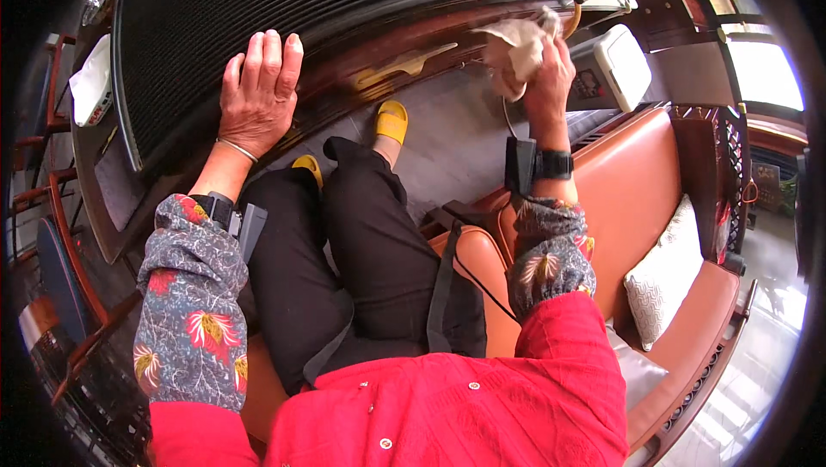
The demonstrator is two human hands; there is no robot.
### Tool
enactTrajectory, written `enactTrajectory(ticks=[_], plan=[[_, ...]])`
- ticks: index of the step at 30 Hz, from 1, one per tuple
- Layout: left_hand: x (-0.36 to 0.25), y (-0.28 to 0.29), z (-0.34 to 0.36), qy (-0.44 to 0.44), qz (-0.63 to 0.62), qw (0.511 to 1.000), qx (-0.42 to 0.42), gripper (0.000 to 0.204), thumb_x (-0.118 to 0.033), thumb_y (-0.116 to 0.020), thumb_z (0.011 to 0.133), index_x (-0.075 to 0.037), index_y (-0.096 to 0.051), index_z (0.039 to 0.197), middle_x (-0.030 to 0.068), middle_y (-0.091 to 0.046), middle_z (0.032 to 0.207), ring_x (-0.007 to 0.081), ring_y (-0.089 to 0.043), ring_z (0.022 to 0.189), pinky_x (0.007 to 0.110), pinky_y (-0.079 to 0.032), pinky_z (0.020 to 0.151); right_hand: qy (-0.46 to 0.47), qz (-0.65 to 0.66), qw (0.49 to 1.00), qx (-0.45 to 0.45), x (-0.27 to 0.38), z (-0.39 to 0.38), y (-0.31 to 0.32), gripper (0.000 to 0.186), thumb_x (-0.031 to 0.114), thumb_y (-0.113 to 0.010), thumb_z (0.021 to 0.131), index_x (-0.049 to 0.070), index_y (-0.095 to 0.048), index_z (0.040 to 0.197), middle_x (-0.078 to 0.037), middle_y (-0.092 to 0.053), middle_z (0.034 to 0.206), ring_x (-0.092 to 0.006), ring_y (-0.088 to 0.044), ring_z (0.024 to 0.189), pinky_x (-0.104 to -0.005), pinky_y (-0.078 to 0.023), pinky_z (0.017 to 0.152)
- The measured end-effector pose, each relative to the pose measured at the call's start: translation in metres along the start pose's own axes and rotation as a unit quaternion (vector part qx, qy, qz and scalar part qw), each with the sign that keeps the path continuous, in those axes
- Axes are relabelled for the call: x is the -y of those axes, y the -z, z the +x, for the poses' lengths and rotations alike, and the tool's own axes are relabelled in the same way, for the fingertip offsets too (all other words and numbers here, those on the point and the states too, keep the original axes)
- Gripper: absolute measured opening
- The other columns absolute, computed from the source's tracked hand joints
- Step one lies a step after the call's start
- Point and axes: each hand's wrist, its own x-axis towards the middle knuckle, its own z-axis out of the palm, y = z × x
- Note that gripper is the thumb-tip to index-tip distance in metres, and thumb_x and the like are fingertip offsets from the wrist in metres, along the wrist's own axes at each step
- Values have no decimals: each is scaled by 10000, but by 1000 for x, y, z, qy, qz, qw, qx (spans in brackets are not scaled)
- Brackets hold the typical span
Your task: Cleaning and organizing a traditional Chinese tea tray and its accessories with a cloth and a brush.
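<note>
My left hand (261,93) lies with its fingers stretched out at the near edge of a black ribbed tabletop (198,28). It holds nothing, and I cannot tell how firmly it touches the edge. Off to the right, my right hand (551,80) is closed on a crumpled beige cloth (516,47). The cloth hangs in folds beside the right end of the dark wooden table front, close to a curved tan handle-like piece (572,20). A gold-coloured inlay (400,69) runs along that table front.
A brown leather sofa (619,166) with a patterned white cushion (667,273) stands at the right. Beyond my right hand is a white-lidded box (623,66). A tissue pack (91,82) sits at the table's left end. Wooden chairs (73,252) stand at far left.
</note>
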Motion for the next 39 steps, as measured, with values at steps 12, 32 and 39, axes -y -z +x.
enactTrajectory(ticks=[12,32,39], plan=[[-5,-2,4,-1,3,1000,-5,625,-182,-574,832,-81,-377,1417,112,-473,1374,254,-462,1288,410,-359,1030,122,-295,942,101,111,-67,-119,107,89,-599,723,-7,-602,771,-186,-516,937,-341,-596,788,-450,-513,658],[-3,-2,1,2,22,1000,-14,630,-202,-565,820,-104,-377,1413,101,-498,1333,236,-493,1248,403,-371,1003,211,-416,884,33,-35,33,-15,343,118,-625,790,125,-613,1133,-86,-594,1209,-350,-674,871,-417,-576,721],[-6,-4,1,6,22,1000,-15,602,-185,-578,830,-100,-402,1400,96,-480,1380,235,-475,1280,400,-348,1038,-118,-448,880,104,-105,42,10,473,441,-431,945,64,-710,1000,-246,-670,918,-413,-648,922,-493,-497,841]])
